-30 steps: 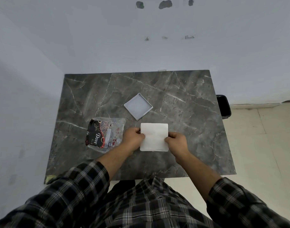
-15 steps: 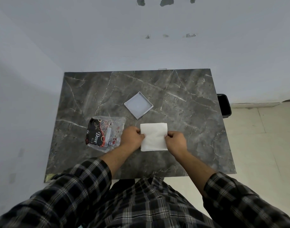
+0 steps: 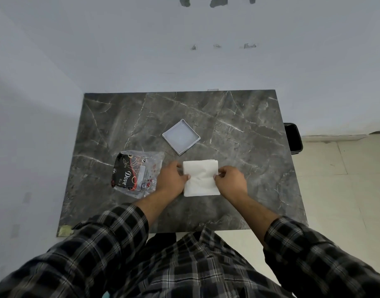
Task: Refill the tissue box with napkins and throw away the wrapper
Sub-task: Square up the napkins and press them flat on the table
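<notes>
A white stack of napkins (image 3: 201, 177) lies on the dark marble table (image 3: 238, 130), near its front edge. My left hand (image 3: 170, 179) grips the stack's left side and my right hand (image 3: 230, 179) pinches its right side. The top sheet looks creased between my fingers. A shallow grey square tissue box (image 3: 181, 139) sits open just beyond the stack, turned like a diamond. The clear plastic wrapper (image 3: 137, 174) with black and red print lies flat left of my left hand, touching neither hand.
A black waste bin (image 3: 293, 137) stands on the tiled floor past the table's right edge. White walls close in behind and to the left of the table. A small greenish scrap (image 3: 65, 230) sits at the table's front left corner.
Both hands have pressed slightly inward on the napkin stack, which now shows a crease. Box and wrapper have stayed put.
</notes>
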